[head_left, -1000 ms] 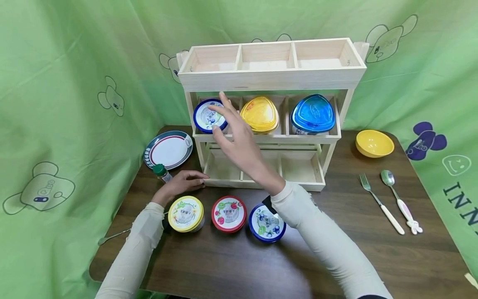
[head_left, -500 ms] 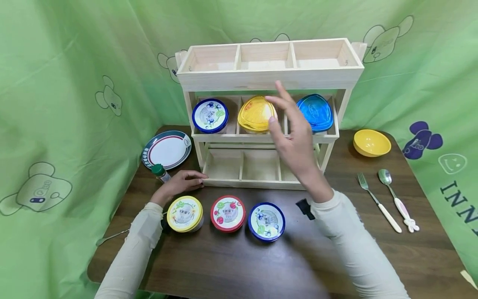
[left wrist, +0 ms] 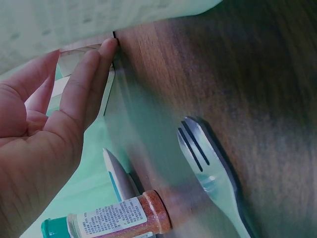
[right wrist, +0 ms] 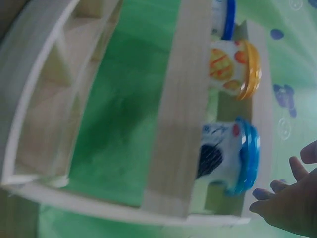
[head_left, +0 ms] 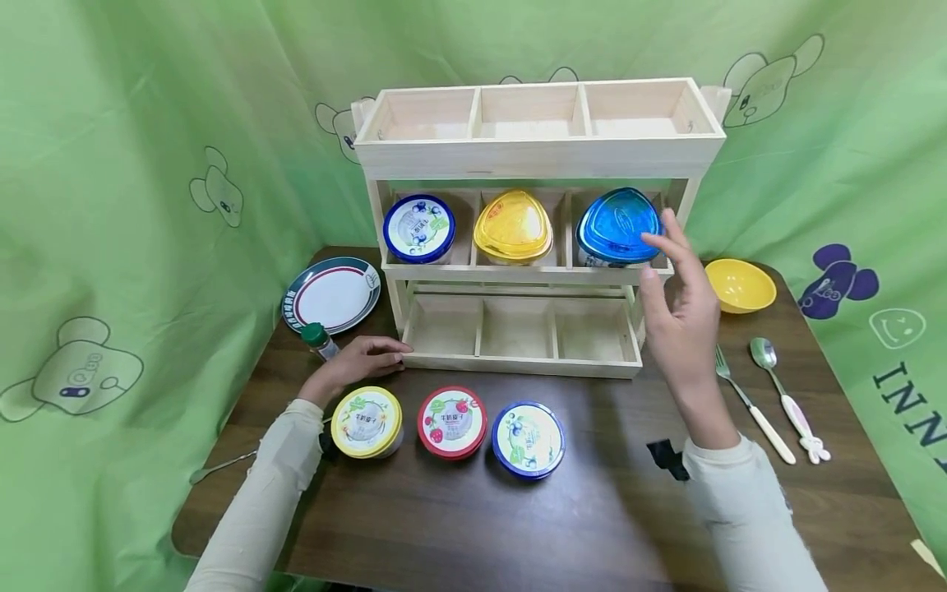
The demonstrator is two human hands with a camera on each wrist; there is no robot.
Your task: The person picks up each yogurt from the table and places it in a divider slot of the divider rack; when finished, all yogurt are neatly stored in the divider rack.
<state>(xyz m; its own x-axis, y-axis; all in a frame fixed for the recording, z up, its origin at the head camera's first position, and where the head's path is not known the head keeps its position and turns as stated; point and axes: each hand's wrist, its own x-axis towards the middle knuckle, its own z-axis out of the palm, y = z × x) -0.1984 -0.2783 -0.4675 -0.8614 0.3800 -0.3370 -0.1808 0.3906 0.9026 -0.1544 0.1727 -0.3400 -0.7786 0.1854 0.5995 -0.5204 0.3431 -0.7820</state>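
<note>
My right hand [head_left: 684, 316], holding nothing, is raised with fingers spread at the right end of the wooden shelf [head_left: 510, 362]. Its fingertips are right beside the blue-lidded tub [head_left: 620, 226] in the middle tier. In that tier, a yellow-lidded tub [head_left: 514, 226] sits in the centre and a blue-rimmed tub [head_left: 418, 228] at the left. My left hand [head_left: 362, 362] touches the lower tier's front left corner with its fingertips. Before the shelf stand three round tubs: yellow-lidded [head_left: 367, 423], red-lidded [head_left: 453, 423] and blue-lidded [head_left: 528, 440].
A plate [head_left: 333, 298] and a green-capped spice jar [head_left: 320, 341] stand left of the shelf. A fork [left wrist: 210, 173] lies near my left wrist. To the right are a yellow bowl [head_left: 740, 285], another fork [head_left: 758, 415] and a spoon [head_left: 792, 403]. A green curtain [head_left: 148, 123] hangs behind.
My right hand has swept from the left tub in the middle tier, past the yellow-lidded one, to the blue-lidded one at the right. My left hand has stayed in place.
</note>
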